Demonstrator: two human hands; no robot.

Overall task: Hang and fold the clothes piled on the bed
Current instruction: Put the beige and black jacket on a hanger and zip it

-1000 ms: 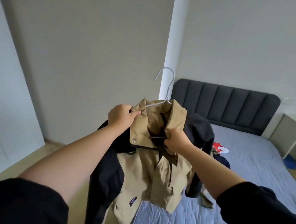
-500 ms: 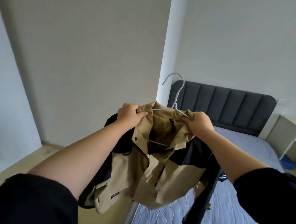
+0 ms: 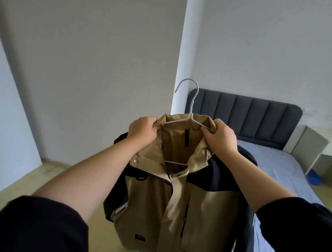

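Two hands are holding the tan and black jacket [image 3: 175, 205] up in the air at the near side of the bed [image 3: 275, 173], well clear of the blue sheet. The left hand [image 3: 142, 131] is pinching the left end of the collar [image 3: 173, 117], fingers curled tight round the cloth. The right hand [image 3: 220, 138] is gripping the right end of the collar in the same way, together with the wire shoulder of the white hanger [image 3: 191, 113] under it.

A second ago the right hand was lower down, pinching the front opening at chest height. By half a second ago it was already climbing to the collar's right side. The two hands are now sitting level and further apart than they were then.

The jacket itself is changing too. Earlier it was bunching and twisting, with the front flaps folding over each other. Now it is hanging straighter, its front panels lying flat and its black sleeves falling at both sides.

The hanger's hook is standing nearly upright above the collar, and its lower bar is showing inside the open neck. The hook is showing against the white wall corner, just left of the dark headboard [image 3: 250, 116].
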